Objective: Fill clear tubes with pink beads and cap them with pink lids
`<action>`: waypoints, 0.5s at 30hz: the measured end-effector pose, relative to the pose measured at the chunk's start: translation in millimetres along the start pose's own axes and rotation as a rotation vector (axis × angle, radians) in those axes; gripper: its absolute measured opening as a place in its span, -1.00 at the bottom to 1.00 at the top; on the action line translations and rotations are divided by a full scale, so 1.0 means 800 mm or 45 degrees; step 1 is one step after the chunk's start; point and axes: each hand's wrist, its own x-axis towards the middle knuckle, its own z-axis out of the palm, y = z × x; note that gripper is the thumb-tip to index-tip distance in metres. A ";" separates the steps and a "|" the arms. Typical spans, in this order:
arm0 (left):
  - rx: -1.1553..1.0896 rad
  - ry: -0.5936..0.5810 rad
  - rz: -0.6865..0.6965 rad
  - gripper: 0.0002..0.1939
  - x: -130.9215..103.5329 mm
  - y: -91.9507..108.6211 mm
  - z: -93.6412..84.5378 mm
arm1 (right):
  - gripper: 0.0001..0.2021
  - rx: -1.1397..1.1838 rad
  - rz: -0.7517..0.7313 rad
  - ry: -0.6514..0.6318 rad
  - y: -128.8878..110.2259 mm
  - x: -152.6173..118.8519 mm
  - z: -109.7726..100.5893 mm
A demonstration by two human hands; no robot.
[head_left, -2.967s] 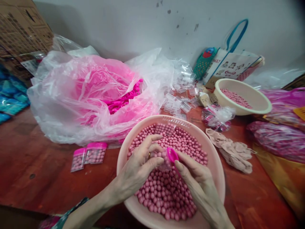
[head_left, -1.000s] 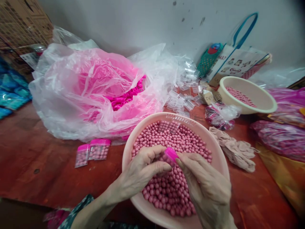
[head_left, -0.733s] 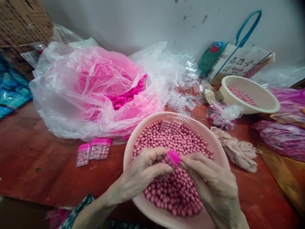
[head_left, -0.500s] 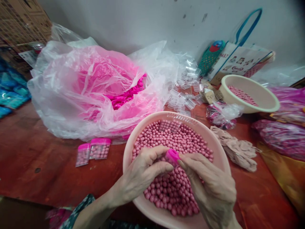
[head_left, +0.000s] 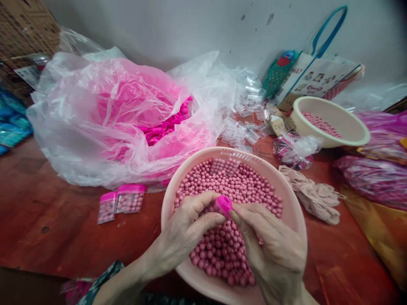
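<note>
Over a pale pink basin (head_left: 170,203) full of pink beads (head_left: 219,250), both hands meet at a small pink-capped container (head_left: 224,205). My left hand (head_left: 187,228) is closed, thumb and fingers pinching its left side. My right hand (head_left: 273,241) is closed as well, with thumb and forefinger on the right edge of the pink cap. Fingers hide most of the container's body. A clear empty-looking case (head_left: 224,167) lies on the beads near the far rim. Left of the basin, several filled clear boxes with pink caps (head_left: 130,198) lie on the red table.
A large plastic bag (head_left: 73,148) of pink caps (head_left: 167,127) sits behind left. Clear cases (head_left: 238,131) are scattered behind the basin. At right are a cream bowl (head_left: 349,127) of beads, a beige cloth (head_left: 314,195) and purple bags (head_left: 372,178). A tote bag (head_left: 314,80) leans on the wall.
The view has shifted slightly, so everything sits a little further left in it. Both hands keep their hold on the pink-capped container.
</note>
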 end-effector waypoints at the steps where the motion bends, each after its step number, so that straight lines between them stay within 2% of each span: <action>1: -0.001 0.006 -0.006 -0.93 0.000 0.000 0.000 | -0.75 -0.017 -0.029 0.042 -0.001 -0.001 0.002; 4: -0.131 -0.003 -0.056 -0.91 0.001 0.001 0.001 | -0.77 0.022 -0.012 0.097 -0.004 0.003 0.004; 8: -0.344 -0.028 -0.094 -0.94 0.003 0.003 0.002 | -0.81 0.152 0.142 -0.013 -0.006 0.012 0.001; 11: -0.324 -0.007 -0.071 -0.94 0.004 0.004 0.003 | -0.76 0.226 0.140 -0.017 -0.003 0.008 0.004; 15: -0.142 0.084 -0.020 -0.91 0.002 0.002 0.003 | -0.69 0.238 0.056 -0.042 0.004 -0.001 0.010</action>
